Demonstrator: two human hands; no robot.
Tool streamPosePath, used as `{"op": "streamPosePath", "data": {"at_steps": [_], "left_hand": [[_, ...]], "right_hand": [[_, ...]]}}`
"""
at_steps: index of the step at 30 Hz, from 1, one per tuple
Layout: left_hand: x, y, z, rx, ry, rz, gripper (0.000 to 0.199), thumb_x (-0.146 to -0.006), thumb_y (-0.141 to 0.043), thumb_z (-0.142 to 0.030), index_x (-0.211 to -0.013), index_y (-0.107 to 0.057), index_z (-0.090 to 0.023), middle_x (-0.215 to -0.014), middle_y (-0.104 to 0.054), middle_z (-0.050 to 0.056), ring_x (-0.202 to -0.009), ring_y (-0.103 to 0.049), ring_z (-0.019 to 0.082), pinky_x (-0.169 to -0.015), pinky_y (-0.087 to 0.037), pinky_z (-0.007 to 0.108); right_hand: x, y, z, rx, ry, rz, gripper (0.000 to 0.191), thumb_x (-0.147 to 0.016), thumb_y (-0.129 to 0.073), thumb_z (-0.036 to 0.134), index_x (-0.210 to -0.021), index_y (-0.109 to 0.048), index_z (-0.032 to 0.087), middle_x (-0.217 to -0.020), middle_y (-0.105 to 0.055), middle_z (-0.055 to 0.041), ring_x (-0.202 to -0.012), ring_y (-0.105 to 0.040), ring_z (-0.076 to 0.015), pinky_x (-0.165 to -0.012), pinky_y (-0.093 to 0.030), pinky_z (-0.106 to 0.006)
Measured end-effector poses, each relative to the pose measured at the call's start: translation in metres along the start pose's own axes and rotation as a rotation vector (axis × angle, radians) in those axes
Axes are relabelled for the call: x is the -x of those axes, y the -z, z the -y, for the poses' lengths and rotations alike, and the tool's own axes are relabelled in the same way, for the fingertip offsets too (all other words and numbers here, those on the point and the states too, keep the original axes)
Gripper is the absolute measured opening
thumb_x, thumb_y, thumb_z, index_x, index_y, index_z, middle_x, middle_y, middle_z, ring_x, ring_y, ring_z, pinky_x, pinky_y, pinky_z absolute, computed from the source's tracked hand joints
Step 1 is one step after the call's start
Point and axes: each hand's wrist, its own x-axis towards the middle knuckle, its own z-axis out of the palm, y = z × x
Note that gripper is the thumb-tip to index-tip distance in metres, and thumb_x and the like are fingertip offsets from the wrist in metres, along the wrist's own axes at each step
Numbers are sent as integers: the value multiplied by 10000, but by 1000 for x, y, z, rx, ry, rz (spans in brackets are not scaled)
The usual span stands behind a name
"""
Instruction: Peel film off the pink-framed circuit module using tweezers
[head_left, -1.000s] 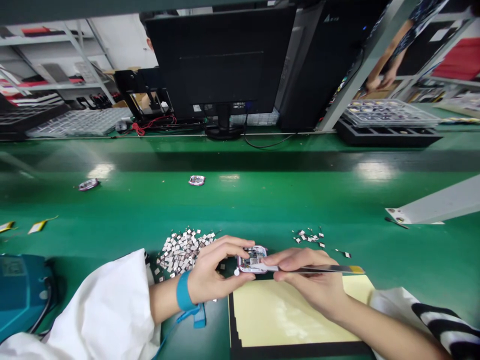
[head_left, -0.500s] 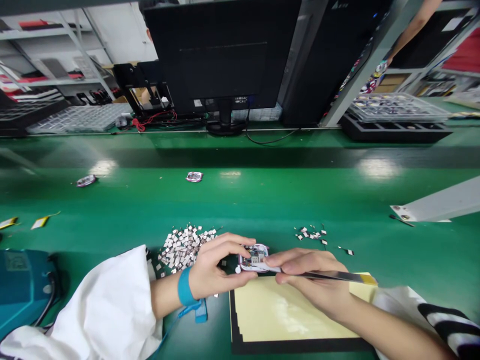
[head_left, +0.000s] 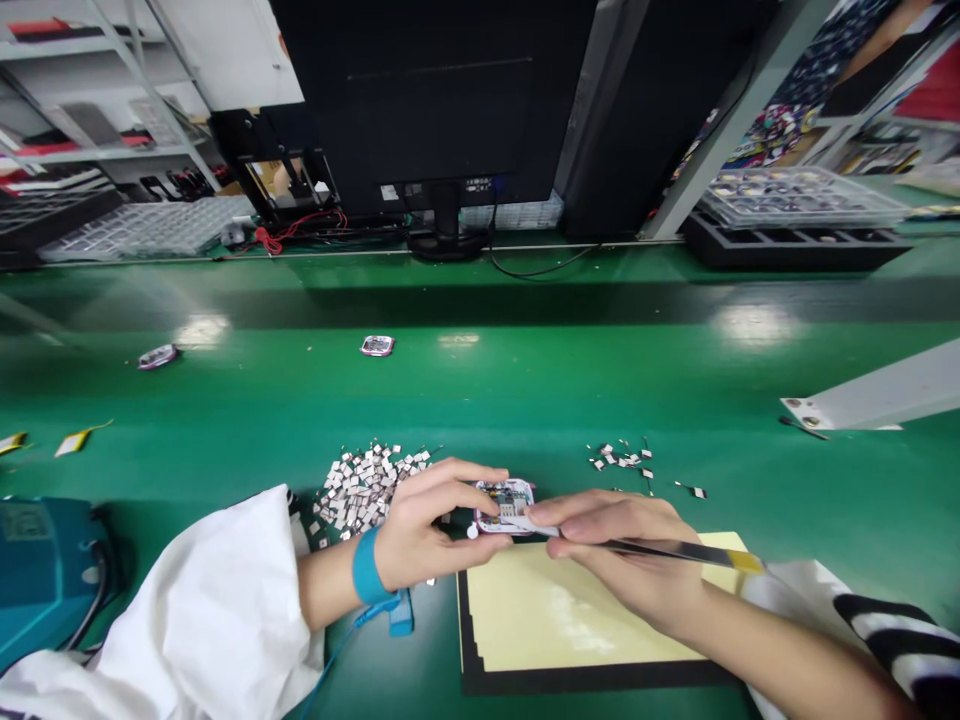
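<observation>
My left hand (head_left: 427, 525) grips a small open device casing (head_left: 514, 494) by its edges, with a circuit board showing inside. In my right hand (head_left: 630, 535) is a pair of tweezers (head_left: 660, 547), its tips over the lower part of the board. Whether the tips pinch anything is too small to tell. Close to the left hand lies a pile of small silvery parts with short leads (head_left: 360, 490). A pale yellow pad with a black border (head_left: 562, 615) lies beneath the right hand. A blue wrist strap (head_left: 367, 566) circles my left wrist.
Two more casings lie farther back, one central (head_left: 377, 346) and one left (head_left: 157, 357). A smaller group of parts (head_left: 622, 457) is at right. A monitor (head_left: 450, 100) stands behind. A teal machine (head_left: 45, 570) sits at left; a metal bracket (head_left: 877, 390) juts in from the right.
The view has tipped and shifted slightly. Both hands keep their hold, and the tweezer tips stay over the board. At the upper right, more of another person's patterned clothing shows.
</observation>
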Motion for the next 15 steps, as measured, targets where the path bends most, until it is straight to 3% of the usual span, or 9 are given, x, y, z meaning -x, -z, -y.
{"op": "streamPosePath", "data": {"at_steps": [8,15], "left_hand": [[-1,2,-5,-41,-38,10,239,-650,-706,-175,-839,-580,-102,-941,-617,110,-869,-594,151,-762,-485,209],[-3,0,-9,-17,66,61,192,-643,-706,-193,-778,-595,-112,-943,-615,105,-838,-602,153,-746,-494,207]], "right_hand": [[-2,-3,2,-27,-32,-43,370,-695,-634,5,-953,-596,268,-897,-647,-17,-791,-629,-178,-685,-556,-301],[0,-3,2,-82,-137,-127,201,-706,-651,64,-819,-590,219,-817,-656,-29,-753,-629,-172,-661,-552,-261]]}}
